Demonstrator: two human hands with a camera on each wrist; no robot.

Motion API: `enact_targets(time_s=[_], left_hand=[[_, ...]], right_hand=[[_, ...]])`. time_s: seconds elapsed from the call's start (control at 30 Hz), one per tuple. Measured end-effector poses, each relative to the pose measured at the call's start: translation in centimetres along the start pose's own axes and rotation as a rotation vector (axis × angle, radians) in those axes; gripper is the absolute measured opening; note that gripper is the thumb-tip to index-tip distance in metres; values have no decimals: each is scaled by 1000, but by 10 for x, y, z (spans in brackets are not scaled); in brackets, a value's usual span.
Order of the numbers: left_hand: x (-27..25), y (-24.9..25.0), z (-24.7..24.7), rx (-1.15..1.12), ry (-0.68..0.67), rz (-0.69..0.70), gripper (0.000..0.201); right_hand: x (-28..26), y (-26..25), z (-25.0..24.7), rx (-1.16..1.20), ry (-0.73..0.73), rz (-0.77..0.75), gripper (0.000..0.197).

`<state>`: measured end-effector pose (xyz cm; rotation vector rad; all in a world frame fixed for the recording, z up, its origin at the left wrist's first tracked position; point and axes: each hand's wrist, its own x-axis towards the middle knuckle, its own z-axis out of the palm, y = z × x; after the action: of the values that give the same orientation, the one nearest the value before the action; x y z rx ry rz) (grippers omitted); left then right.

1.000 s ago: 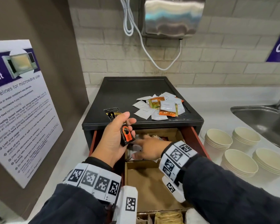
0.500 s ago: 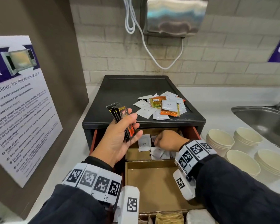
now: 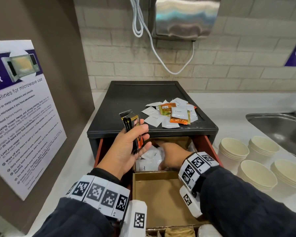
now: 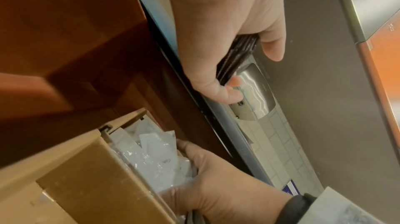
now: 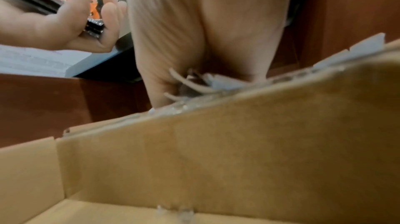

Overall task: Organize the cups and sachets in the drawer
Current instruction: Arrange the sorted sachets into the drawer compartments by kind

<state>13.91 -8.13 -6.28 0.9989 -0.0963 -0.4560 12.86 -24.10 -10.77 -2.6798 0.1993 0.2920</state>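
1. The left hand [image 3: 126,147] is gripping dark stick packets [image 3: 132,129], long axis upright, above the drawer [image 3: 210,147].
2. The right hand [image 3: 173,151] is reaching into the white sachets [image 3: 150,159] in the back compartment directly below (its grip hidden).

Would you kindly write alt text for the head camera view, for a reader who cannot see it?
A person's left hand grips a bundle of black stick sachets above an open drawer, while the right hand reaches into its rear cardboard compartment among white sachets. More mixed sachets lie atop the black cabinet; stacked paper cups stand beside a sink.
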Motion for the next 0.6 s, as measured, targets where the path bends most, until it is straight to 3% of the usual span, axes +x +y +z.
enact_targets(time_s=[0.23,0.37,0.53,0.6], left_hand=[[0,0,0,-1,-5,-8,26],[2,0,-2,61,-4,-30,18],[8,-13,-10,607,44,-249,19],[11,-19,-14,872,72,-291,36]], right_hand=[[-2,9,-17,469,80,38,55],[-1,12,-15,504,122,79,50],[-6,11,-19,431,42,5,49],[-10,8,-22,337,-33,-105,34]])
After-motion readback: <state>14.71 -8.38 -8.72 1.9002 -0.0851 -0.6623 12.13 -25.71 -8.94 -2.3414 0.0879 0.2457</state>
